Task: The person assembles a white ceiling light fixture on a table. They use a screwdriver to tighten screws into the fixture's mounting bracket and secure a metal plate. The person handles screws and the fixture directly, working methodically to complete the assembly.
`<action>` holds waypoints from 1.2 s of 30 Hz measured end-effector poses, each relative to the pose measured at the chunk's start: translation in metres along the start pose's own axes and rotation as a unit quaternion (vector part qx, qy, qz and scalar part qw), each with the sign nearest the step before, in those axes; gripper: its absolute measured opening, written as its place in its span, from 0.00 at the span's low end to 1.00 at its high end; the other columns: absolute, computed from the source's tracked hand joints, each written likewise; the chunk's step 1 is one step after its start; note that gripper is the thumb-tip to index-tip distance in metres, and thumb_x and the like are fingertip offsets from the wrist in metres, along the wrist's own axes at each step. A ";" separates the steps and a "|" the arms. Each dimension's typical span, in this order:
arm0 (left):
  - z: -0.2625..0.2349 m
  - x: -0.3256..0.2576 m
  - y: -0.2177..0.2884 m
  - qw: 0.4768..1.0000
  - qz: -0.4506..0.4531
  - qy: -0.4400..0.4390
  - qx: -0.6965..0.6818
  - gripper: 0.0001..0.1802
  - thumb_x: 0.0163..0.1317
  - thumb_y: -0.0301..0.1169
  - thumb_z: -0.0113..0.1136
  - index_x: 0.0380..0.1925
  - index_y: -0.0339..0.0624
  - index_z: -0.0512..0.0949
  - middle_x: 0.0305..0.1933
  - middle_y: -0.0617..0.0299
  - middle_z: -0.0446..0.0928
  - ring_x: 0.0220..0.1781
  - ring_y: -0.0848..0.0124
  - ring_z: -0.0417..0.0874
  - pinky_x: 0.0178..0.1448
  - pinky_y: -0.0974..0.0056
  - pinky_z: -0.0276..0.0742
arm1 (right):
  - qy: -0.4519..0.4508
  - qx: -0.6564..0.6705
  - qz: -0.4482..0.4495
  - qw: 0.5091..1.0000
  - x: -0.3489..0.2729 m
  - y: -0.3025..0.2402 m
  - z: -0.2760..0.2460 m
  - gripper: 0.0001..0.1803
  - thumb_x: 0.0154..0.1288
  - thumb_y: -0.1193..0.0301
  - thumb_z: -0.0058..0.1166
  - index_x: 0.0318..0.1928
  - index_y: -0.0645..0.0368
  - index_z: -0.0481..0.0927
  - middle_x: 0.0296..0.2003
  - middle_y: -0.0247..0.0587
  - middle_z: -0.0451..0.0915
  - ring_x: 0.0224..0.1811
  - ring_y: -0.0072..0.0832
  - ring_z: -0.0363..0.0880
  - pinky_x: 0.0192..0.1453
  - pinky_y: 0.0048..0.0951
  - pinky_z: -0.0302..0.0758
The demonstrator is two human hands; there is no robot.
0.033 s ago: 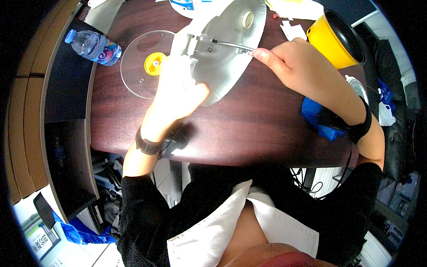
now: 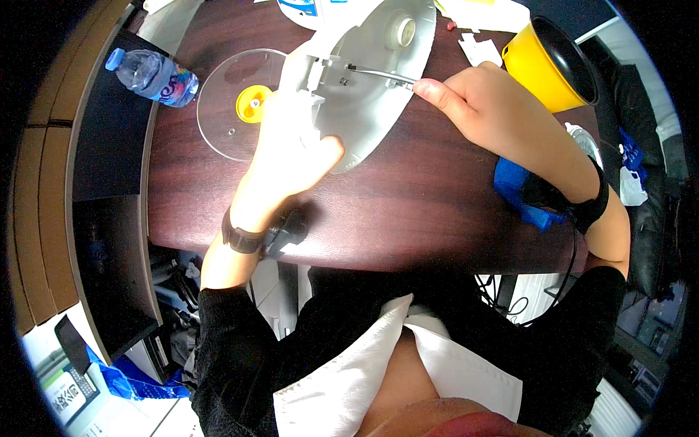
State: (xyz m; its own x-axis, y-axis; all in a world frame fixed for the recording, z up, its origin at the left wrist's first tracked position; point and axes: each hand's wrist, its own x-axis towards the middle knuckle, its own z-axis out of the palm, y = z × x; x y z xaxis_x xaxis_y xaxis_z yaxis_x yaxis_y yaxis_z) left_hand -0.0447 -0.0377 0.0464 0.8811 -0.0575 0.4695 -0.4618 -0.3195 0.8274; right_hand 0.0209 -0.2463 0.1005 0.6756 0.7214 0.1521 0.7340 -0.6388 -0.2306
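A white, curved plastic shell (image 2: 364, 124) is tilted above the table, its hollow inner side facing me. Inside it are a short round collar (image 2: 402, 32) and small clips along the left edge. My left hand (image 2: 295, 164) grips that left edge, thumb toward the inside; strong glare hides most of its fingers. From a dark spot in the shell, a thin silver-grey strip (image 2: 382, 73), wire or tool I cannot tell, runs right to my right hand (image 2: 473, 102). There the thumb and curled fingers pinch its end at the shell's right rim.
Left of the shell lie a clear glass lid (image 2: 218, 120) with a yellow knob (image 2: 253, 104) and a water bottle (image 2: 154, 76) on its side. A yellow pot (image 2: 542, 69) with a black inside stands at the far right. Blue material (image 2: 512, 183) lies under my right forearm. Dark shelves (image 2: 109, 146) border the table's left.
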 end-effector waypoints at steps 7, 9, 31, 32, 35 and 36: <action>-0.001 0.000 0.003 1.000 0.006 0.003 0.025 0.39 0.32 0.24 0.46 0.54 0.36 0.55 0.38 0.52 0.71 0.38 0.69 0.72 0.44 0.69 0.68 | -0.215 0.318 0.201 0.901 0.001 -0.004 0.010 0.31 0.63 0.50 0.34 0.11 0.60 0.64 0.06 0.35 0.60 0.05 0.25 0.61 0.10 0.26 0.60; -0.001 0.000 0.002 0.999 0.012 0.005 0.029 0.39 0.32 0.24 0.47 0.53 0.36 0.56 0.37 0.52 0.71 0.37 0.69 0.73 0.43 0.69 0.69 | -0.247 0.405 0.197 0.858 -0.003 0.000 0.019 0.31 0.63 0.48 0.31 0.09 0.56 0.60 0.06 0.28 0.56 0.05 0.18 0.57 0.09 0.22 0.57; -0.001 0.000 -0.008 0.998 -0.031 0.045 0.008 0.36 0.33 0.21 0.47 0.51 0.37 0.59 0.41 0.51 0.70 0.42 0.65 0.73 0.46 0.67 0.69 | -0.027 0.066 0.050 0.996 -0.010 -0.009 0.012 0.24 0.59 0.56 0.44 0.15 0.63 0.73 0.12 0.52 0.68 0.17 0.47 0.70 0.21 0.41 0.64; 0.000 0.001 -0.007 0.998 -0.031 0.045 0.020 0.36 0.33 0.21 0.47 0.51 0.37 0.59 0.41 0.51 0.70 0.42 0.65 0.73 0.46 0.67 0.69 | -0.022 0.059 0.047 0.997 -0.010 -0.009 0.012 0.24 0.59 0.56 0.44 0.15 0.63 0.73 0.12 0.52 0.68 0.17 0.47 0.70 0.21 0.41 0.64; 0.001 0.001 -0.004 0.998 -0.045 0.044 0.026 0.35 0.33 0.21 0.47 0.51 0.37 0.59 0.41 0.51 0.70 0.42 0.65 0.73 0.46 0.67 0.69 | -0.002 0.039 0.029 0.999 -0.008 -0.010 0.012 0.25 0.59 0.56 0.44 0.15 0.62 0.73 0.12 0.52 0.68 0.16 0.47 0.70 0.21 0.41 0.65; 0.002 0.001 -0.003 0.997 -0.059 0.043 0.010 0.35 0.33 0.21 0.47 0.51 0.37 0.59 0.41 0.51 0.70 0.42 0.65 0.73 0.46 0.67 0.69 | 0.005 0.032 0.022 0.999 -0.007 -0.010 0.012 0.25 0.59 0.55 0.44 0.15 0.62 0.73 0.11 0.52 0.68 0.16 0.47 0.70 0.21 0.41 0.65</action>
State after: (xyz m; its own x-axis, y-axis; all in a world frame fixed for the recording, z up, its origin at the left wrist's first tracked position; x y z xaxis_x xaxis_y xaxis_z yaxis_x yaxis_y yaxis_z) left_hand -0.0422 -0.0386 0.0439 0.9165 0.0623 0.3951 -0.3531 -0.3381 0.8724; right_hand 0.0080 -0.2423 0.0901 0.7085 0.6895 0.1506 0.6975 -0.6516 -0.2980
